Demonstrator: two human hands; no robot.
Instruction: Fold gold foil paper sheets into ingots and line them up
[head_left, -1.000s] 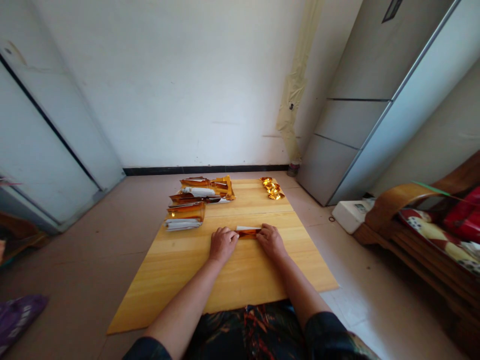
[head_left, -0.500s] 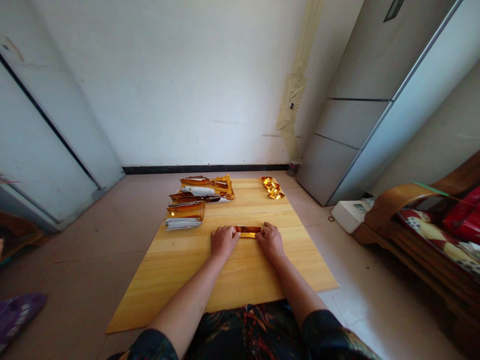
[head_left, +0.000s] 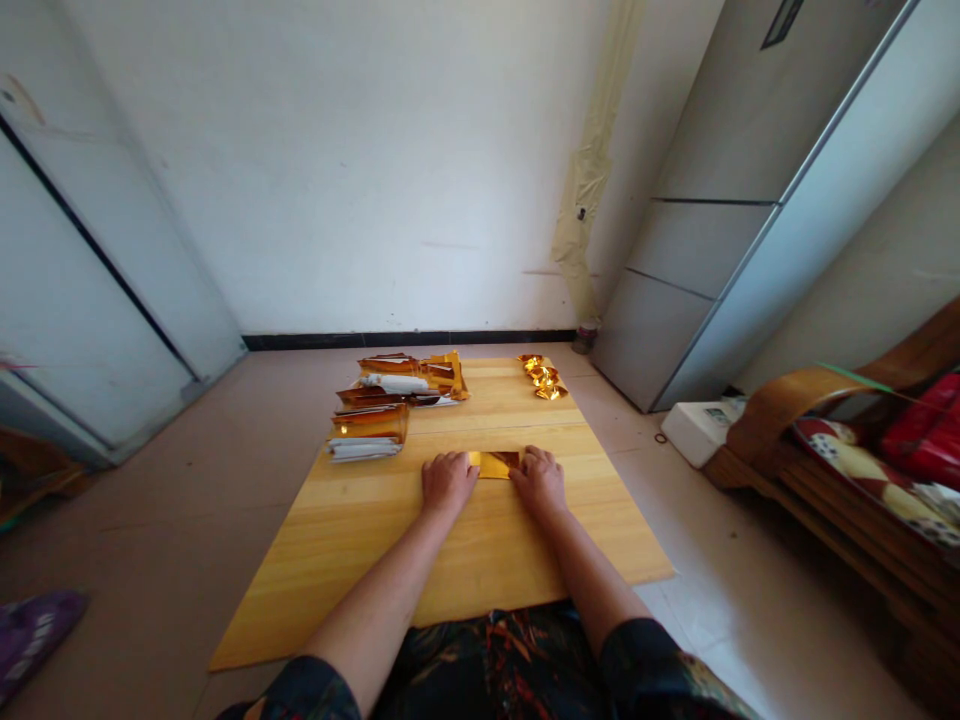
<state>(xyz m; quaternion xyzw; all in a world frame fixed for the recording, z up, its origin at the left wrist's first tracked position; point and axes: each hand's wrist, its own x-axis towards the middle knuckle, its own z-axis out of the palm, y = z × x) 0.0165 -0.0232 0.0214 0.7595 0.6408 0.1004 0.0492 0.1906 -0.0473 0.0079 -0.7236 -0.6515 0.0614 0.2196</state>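
Observation:
Between my two hands a small strip of shiny gold foil paper [head_left: 495,465] lies at the middle of the wooden board [head_left: 480,550]. My left hand [head_left: 449,480] is closed on its left end, fingers curled. Its right end is pinched by my right hand [head_left: 541,478]. Both hands rest low on the board, and the ends of the foil are hidden under the fingers. Beyond my right hand are several folded gold foil pieces [head_left: 546,378]. Past my left hand stand stacks of gold foil sheets and white paper [head_left: 375,430].
A grey refrigerator [head_left: 697,230] stands at the back right, with a white box [head_left: 697,432] by its foot. A wooden bench [head_left: 825,490] with cushions and a red item is on the right. A purple bag [head_left: 37,640] lies on the floor at the left.
The foil strip's visible face has turned from mostly dark brown to bright gold, with a dark patch at its right. Both hands stay in nearly the same place.

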